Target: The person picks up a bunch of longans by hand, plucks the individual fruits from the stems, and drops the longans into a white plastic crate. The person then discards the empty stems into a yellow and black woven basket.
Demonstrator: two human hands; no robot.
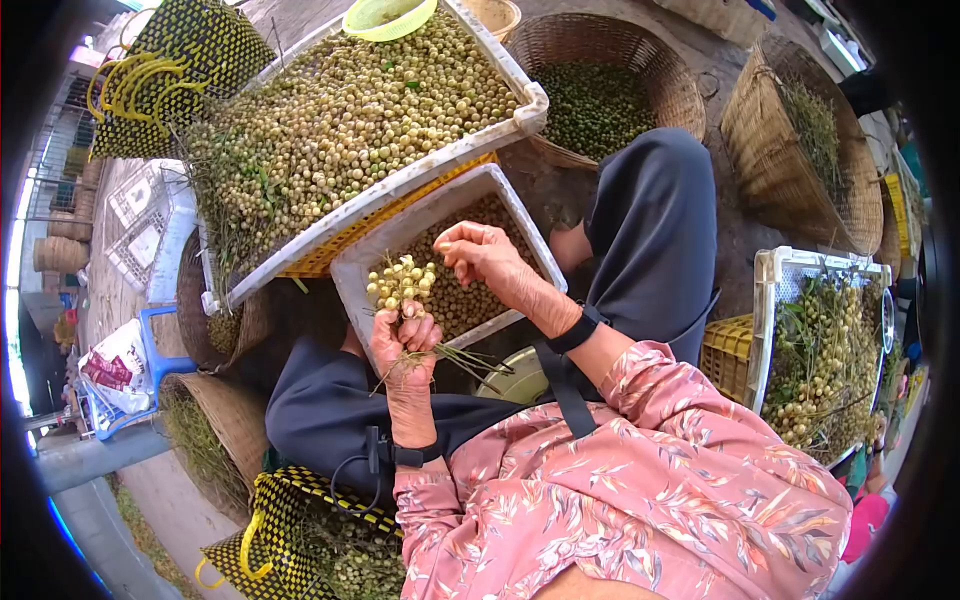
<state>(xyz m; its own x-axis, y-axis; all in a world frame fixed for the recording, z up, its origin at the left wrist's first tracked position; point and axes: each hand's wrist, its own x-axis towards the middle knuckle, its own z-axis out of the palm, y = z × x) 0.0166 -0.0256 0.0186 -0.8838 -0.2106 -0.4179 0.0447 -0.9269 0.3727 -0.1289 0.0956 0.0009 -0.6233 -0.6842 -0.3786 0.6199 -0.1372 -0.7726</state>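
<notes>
My left hand (405,345) is closed round the thin green stems of a bunch of longans (400,280). The small, round, yellowish fruits stand up above the fist, and stem ends (455,358) stick out below it. Just right of the bunch, my right hand (487,262) is raised with its fingers curled together; whatever may be between the fingertips is hidden. Both hands are over the near side of a white crate (450,186) with loose brownish longans (470,305) in it. Dark bands circle both wrists.
Beyond stands a large white-rimmed tray (390,187) heaped with longans, a green-yellow colander (388,32) on top. Wicker baskets (690,95) stand behind and to the right. Another white crate (765,300) holds fruit on stems. Black-and-yellow woven bags (240,565) and a blue stool (158,340) are at left.
</notes>
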